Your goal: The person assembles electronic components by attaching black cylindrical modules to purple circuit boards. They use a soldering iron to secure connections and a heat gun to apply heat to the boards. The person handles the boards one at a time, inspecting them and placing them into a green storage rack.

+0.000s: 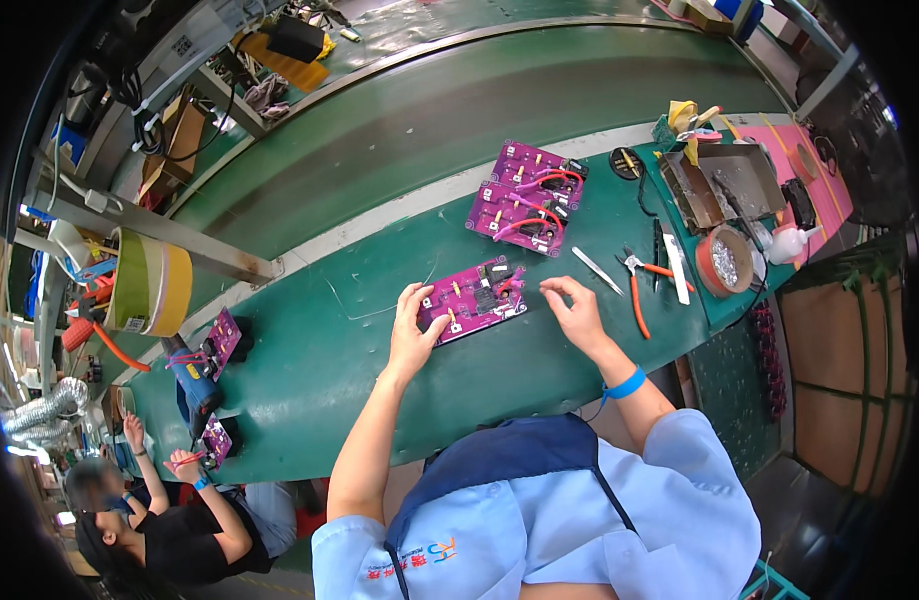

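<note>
On the green table (379,420), right before the person's chest, one purple board (469,305) is held down at its left end by the left hand (411,335). Its top side, with small parts and red wires (509,284), is turned up. For good work, the board should be pressed flat and firm, so that no slip is made while the wire end is handled. The wires should be touched softly, as small joints could be pulled loose. Small parts are best not squeezed, so a grip by the edge seems wise.

The left hand is closed on the board, with the fingers laid along the far edge and the thumb set near the front edge. The right hand (576,314) is held just beside the right end, apart from the board. Its fingers are curled toward the thumb; whether something thin is pinched there cannot be told. Both forearms are stretched forward, and both elbows are bent.
</note>
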The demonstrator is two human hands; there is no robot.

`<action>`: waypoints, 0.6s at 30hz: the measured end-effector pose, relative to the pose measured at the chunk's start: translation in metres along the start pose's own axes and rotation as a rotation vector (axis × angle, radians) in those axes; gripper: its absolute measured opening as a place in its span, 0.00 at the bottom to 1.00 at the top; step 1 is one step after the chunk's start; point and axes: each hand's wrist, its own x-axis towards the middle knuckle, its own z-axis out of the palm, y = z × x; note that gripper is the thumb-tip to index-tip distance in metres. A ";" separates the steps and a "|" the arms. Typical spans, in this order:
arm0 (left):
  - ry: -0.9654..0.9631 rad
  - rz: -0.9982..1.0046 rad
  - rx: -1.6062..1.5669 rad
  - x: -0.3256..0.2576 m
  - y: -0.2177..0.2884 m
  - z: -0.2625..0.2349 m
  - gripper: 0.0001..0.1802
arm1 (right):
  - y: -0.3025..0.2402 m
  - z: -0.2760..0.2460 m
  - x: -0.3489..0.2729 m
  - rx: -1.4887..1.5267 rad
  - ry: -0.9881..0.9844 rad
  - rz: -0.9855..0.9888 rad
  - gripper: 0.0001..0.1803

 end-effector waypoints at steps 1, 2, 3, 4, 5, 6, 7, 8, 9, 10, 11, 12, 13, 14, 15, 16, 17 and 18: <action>0.008 0.016 0.010 0.000 -0.003 0.002 0.25 | -0.001 0.003 -0.003 0.005 -0.010 0.009 0.07; 0.017 0.032 0.020 0.001 -0.004 0.004 0.25 | -0.001 0.006 -0.006 0.010 -0.021 0.018 0.06; 0.010 0.015 -0.005 0.001 -0.004 0.004 0.24 | 0.000 0.009 -0.008 0.016 -0.032 0.027 0.07; 0.002 -0.002 -0.029 0.001 -0.005 0.003 0.24 | -0.001 0.010 -0.010 0.007 -0.042 0.028 0.07; -0.004 -0.019 -0.054 0.002 -0.005 0.002 0.24 | -0.004 0.011 -0.011 -0.001 -0.052 0.029 0.07; 0.001 -0.021 -0.081 0.002 -0.008 0.003 0.24 | -0.006 0.012 -0.012 -0.007 -0.063 0.029 0.07; 0.006 -0.022 -0.109 0.002 -0.012 0.004 0.24 | -0.006 0.013 -0.012 0.000 -0.069 0.031 0.07; 0.012 -0.024 -0.137 0.002 -0.015 0.005 0.23 | -0.005 0.015 -0.012 0.024 -0.052 0.021 0.08; 0.011 -0.035 -0.155 0.002 -0.014 0.006 0.24 | -0.004 0.016 -0.011 0.045 -0.032 0.013 0.08; 0.010 -0.047 -0.173 0.001 -0.012 0.006 0.24 | -0.003 0.017 -0.011 0.067 -0.014 0.003 0.09; 0.010 -0.060 -0.191 0.002 -0.010 0.006 0.24 | -0.002 0.018 -0.010 0.114 -0.036 0.091 0.09; 0.003 -0.010 0.040 0.002 -0.004 0.004 0.26 | 0.000 0.019 -0.009 0.161 -0.056 0.179 0.10; -0.007 0.042 0.269 0.003 0.007 0.001 0.27 | 0.003 0.020 -0.009 0.207 -0.074 0.269 0.11; -0.016 0.095 0.498 0.003 0.019 -0.002 0.29 | 0.005 0.022 -0.008 0.242 -0.093 0.308 0.11; -0.044 0.118 0.503 0.006 0.032 -0.005 0.37 | 0.008 0.025 -0.007 0.279 -0.115 0.344 0.12; -0.106 0.168 0.573 0.009 0.040 -0.004 0.39 | 0.010 0.028 -0.006 0.317 -0.141 0.380 0.12; -0.168 0.218 0.643 0.012 0.047 -0.002 0.41 | 0.013 0.029 -0.006 0.319 -0.148 0.381 0.11; -0.229 0.267 0.713 0.014 0.051 0.001 0.43 | 0.014 0.029 -0.004 0.322 -0.156 0.380 0.11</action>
